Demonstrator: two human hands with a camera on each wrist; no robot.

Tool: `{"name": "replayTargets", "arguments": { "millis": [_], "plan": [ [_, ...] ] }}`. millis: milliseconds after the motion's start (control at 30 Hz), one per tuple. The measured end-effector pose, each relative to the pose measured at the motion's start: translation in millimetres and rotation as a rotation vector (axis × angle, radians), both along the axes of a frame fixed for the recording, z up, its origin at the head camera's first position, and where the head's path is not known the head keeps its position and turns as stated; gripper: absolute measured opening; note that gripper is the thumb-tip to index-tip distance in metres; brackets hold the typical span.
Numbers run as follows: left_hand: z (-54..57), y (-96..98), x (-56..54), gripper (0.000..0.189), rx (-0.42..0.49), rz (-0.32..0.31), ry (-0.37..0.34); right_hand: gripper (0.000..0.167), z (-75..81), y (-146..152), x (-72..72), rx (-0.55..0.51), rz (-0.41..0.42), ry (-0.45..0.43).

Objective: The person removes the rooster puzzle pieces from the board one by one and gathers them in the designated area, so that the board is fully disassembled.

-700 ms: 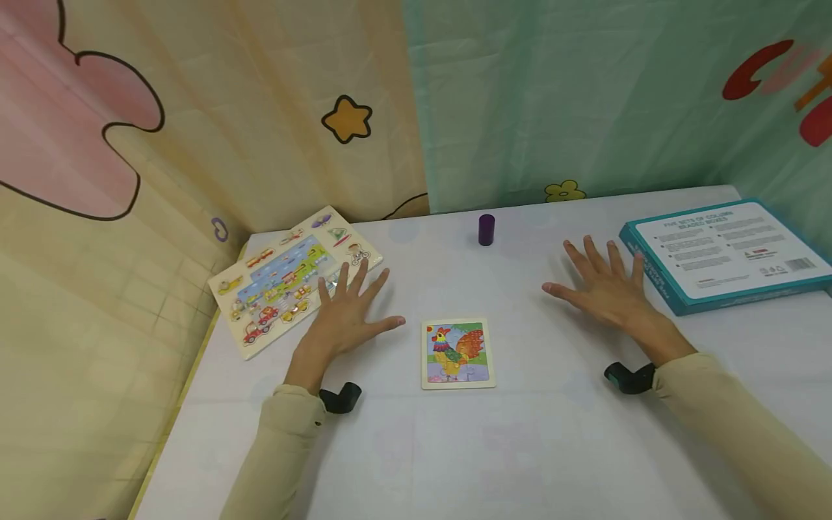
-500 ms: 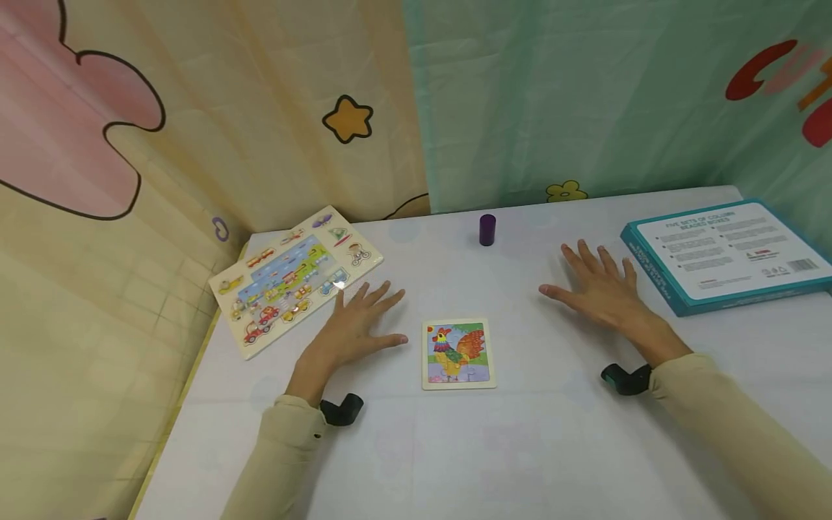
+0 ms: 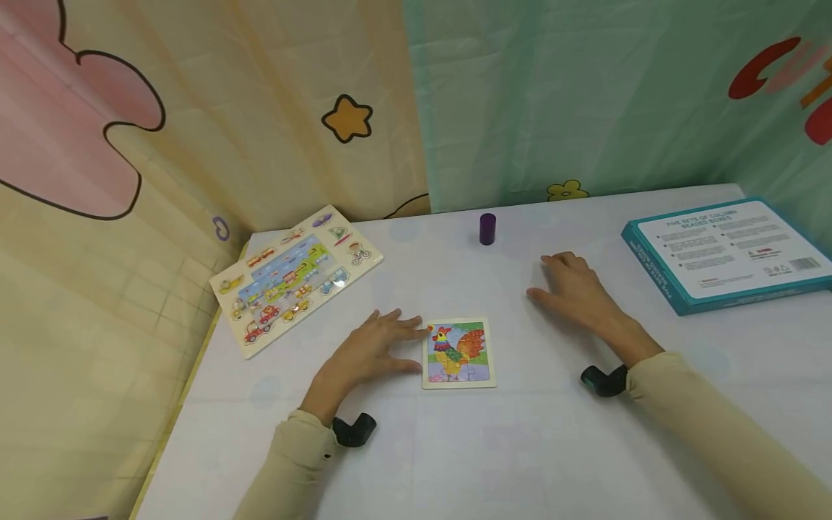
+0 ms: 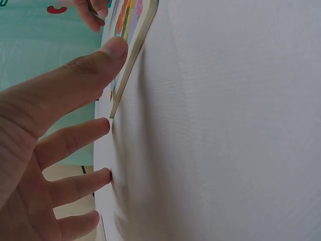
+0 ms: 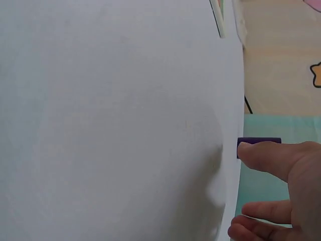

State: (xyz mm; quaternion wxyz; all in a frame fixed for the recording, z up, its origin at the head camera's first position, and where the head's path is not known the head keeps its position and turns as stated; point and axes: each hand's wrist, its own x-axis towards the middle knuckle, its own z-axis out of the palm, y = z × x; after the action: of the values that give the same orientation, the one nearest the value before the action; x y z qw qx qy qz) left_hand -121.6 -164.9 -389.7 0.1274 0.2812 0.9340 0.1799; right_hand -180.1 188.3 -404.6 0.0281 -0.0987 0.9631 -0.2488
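Observation:
A small square rooster jigsaw puzzle (image 3: 459,355) in a pale frame lies flat at the middle of the white table. My left hand (image 3: 372,350) is at its left side, fingers spread, with the index fingertip at the frame's upper left corner and the thumb tip close to the left edge. In the left wrist view the puzzle's pale edge (image 4: 134,57) shows just past the thumb. Behind the puzzle stands a dark purple cylinder (image 3: 487,229). My right hand (image 3: 577,295) hovers low over the table to the right, fingers loosely bent, holding nothing.
A wooden vehicle puzzle board (image 3: 295,280) lies angled at the back left. At the right lies a flat teal box (image 3: 734,249) with a white printed label. A printed curtain (image 3: 572,94) hangs along the table's back edge.
My left hand has come down and right from near the vehicle board to the rooster puzzle's left edge. My right hand has shifted slightly left, its spread fingers now closer together and bent.

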Motion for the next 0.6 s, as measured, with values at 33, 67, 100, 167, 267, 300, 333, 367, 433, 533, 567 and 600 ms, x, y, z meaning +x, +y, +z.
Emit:
{"name": "replayTargets", "arguments": {
  "millis": [33,67,100,167,267,300,333,367,433,533,567,600],
  "plan": [
    [-0.4,0.9,0.7,0.060,-0.003,-0.002,0.008,0.067,-0.2,-3,-0.1,-0.009,0.009,-0.001],
    [-0.9,1.6,1.1,0.060,-0.008,-0.004,0.017,0.063,-0.2,-6,0.0,-0.019,0.016,-0.005],
    [-1.5,2.1,1.6,0.060,-0.017,-0.007,0.028,0.059,-0.4,-9,-0.2,-0.031,0.024,-0.011],
    [-2.5,3.2,2.3,0.060,-0.033,-0.011,0.046,0.050,-0.2,-15,0.0,-0.064,0.044,-0.034],
    [-4.2,4.3,3.1,0.063,-0.053,-0.015,0.068,0.036,0.6,-26,1.3,-0.112,0.083,-0.065],
    [-4.6,4.7,3.3,0.063,-0.055,-0.017,0.074,0.033,0.8,-31,1.8,-0.123,0.102,-0.069],
    [-4.8,5.1,3.5,0.063,-0.054,-0.018,0.078,0.031,1.6,-35,2.7,-0.134,0.118,-0.074],
    [-5.0,5.4,3.8,0.063,-0.055,-0.019,0.078,0.029,2.1,-40,3.6,-0.140,0.136,-0.076],
    [-4.9,6.1,4.3,0.063,-0.057,-0.020,0.079,0.028,3.3,-51,5.6,-0.152,0.180,-0.075],
    [-3.6,7.5,4.8,0.061,-0.064,-0.018,0.066,0.028,4.6,-70,9.1,-0.166,0.250,-0.083],
    [-3.2,8.1,5.0,0.060,-0.068,-0.016,0.062,0.028,4.6,-76,10.4,-0.170,0.276,-0.088],
    [-2.7,8.7,5.1,0.059,-0.073,-0.014,0.059,0.027,4.7,-81,11.7,-0.172,0.301,-0.094]
  ]
}}
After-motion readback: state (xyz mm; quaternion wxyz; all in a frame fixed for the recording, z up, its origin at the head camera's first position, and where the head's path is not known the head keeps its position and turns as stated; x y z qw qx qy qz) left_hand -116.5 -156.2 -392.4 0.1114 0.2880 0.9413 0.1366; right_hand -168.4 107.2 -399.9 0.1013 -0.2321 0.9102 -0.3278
